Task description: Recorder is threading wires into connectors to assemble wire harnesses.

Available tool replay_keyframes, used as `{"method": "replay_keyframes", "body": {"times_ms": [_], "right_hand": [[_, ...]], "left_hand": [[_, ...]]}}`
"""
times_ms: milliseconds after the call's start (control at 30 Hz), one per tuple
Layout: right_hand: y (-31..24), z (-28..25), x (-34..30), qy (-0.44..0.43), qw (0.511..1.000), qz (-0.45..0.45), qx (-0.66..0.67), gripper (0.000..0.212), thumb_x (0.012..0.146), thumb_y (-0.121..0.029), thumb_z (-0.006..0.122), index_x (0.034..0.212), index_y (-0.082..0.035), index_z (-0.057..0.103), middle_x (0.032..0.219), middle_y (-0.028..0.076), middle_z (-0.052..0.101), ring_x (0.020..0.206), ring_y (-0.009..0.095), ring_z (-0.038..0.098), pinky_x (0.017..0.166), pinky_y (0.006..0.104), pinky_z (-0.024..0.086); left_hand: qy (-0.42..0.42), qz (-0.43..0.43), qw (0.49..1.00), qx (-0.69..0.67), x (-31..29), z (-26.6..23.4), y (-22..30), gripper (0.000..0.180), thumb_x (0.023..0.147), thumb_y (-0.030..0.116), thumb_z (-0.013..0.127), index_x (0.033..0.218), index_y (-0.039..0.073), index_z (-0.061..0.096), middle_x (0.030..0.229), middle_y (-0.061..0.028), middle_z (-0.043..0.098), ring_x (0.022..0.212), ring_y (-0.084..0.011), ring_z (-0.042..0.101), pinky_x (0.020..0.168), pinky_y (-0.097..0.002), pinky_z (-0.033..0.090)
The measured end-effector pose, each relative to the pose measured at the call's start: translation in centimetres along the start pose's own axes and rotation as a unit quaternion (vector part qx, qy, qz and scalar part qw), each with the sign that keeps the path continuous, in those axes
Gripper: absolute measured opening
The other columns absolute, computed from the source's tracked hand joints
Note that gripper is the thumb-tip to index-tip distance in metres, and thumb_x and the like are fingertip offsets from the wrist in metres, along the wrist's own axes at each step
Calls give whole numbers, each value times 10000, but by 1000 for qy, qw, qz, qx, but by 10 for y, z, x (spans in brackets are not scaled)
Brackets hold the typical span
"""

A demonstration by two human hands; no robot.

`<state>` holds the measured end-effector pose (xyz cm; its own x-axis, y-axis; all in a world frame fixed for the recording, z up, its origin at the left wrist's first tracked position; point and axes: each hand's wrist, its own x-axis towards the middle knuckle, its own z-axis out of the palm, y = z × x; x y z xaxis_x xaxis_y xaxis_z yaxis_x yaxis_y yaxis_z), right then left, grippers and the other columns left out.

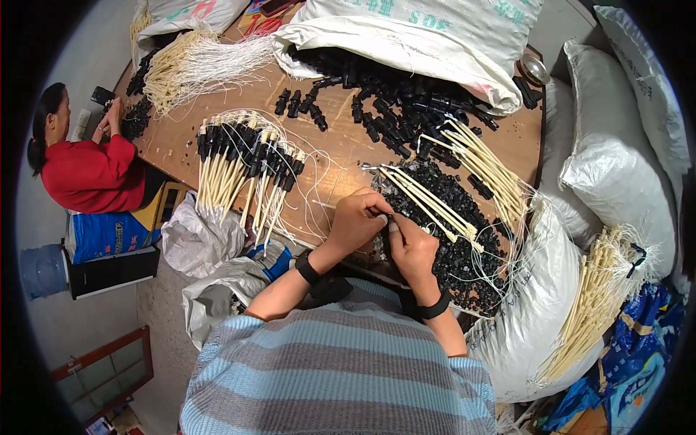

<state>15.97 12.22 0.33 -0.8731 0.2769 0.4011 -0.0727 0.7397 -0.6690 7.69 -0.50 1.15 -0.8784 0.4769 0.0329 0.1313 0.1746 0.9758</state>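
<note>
My left hand (355,223) and my right hand (413,250) meet above the near edge of the table, fingers pinched together. Whatever lies between the fingertips is too small and covered to make out. Just right of them spreads a heap of small black plastic pieces (464,272). Across that heap lie a few cream rods (428,199) with thin white cords. A larger bunch of cream rods (493,174) rests at the heap's right side. To the left, cream rods fitted with black connectors (250,156) lie in a row.
An open white woven sack (406,43) at the back spills black tubular connectors (388,119) onto the brown table (290,90). White-corded bundles (188,69) lie far left, near a person in red (94,170). Full sacks (616,138) and another rod bundle (591,301) crowd the right.
</note>
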Motion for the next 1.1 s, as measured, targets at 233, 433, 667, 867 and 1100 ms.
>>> {"method": "replay_keyframes", "body": {"times_ms": [233,433,667,867,1100], "right_hand": [[-4,-14,2,-43,949,181,254,151,812,-140,729,918,-41,687,521,54,491,430,154,463,441,293,378],[14,-35,12,-229,763,384,467,183,896,-143,675,1015,-5,685,604,-75,533,493,25,377,448,202,268],[4,-41,10,-172,983,-58,-23,333,804,-31,626,1122,-107,695,675,94,636,534,211,599,483,300,446],[-7,-35,15,-138,990,8,-24,210,791,-137,692,1001,-121,689,552,59,532,473,226,544,432,340,398],[-9,-22,24,-197,962,164,97,242,767,-176,770,917,-42,636,589,34,552,496,125,508,480,300,409]], "left_hand": [[82,119,975,168,6,-6,-7,149,611,-27,629,730,60,656,750,-70,602,778,-270,578,652,-354,469],[41,273,944,179,12,-9,16,343,593,-16,665,919,88,685,826,-38,662,871,-252,620,729,-346,487],[-141,166,957,193,5,-19,-9,386,611,40,661,991,101,686,839,-95,677,774,-306,652,663,-393,516],[-149,127,961,198,-4,-14,0,313,697,34,670,1004,96,680,910,-104,690,843,-293,659,737,-373,515],[-111,244,910,315,-5,-30,2,303,698,37,658,994,101,664,905,-67,691,811,-247,662,689,-351,513]]}}
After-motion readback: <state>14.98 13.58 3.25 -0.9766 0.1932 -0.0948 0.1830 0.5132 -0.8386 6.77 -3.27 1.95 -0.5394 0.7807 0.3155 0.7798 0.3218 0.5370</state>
